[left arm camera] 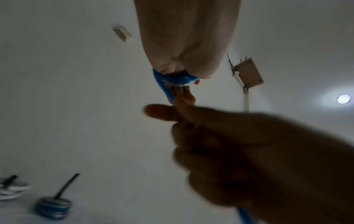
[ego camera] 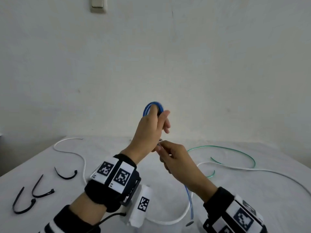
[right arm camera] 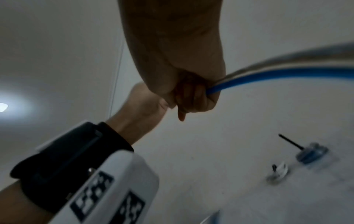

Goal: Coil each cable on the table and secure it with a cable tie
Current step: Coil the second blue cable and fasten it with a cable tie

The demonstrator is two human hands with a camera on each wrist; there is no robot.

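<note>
My left hand (ego camera: 149, 128) is raised above the table with a blue cable (ego camera: 152, 107) wound in a small coil round its fingers. In the left wrist view the blue coil (left arm camera: 174, 78) sits at the fingertips. Just below it, my right hand (ego camera: 175, 158) pinches the loose run of the same cable, and the tail (ego camera: 189, 202) hangs down to the table. In the right wrist view the blue cable (right arm camera: 268, 74) leaves my right fist (right arm camera: 191, 94) to the right. Three black cable ties (ego camera: 40, 189) lie open at the left.
A white cable (ego camera: 84, 163) snakes across the white table (ego camera: 252, 207) under my arms. A green cable (ego camera: 235, 150) and another white cable (ego camera: 252, 169) lie at the right. A tied blue coil (left arm camera: 52, 207) and a tied white coil (left arm camera: 9, 188) rest on the table.
</note>
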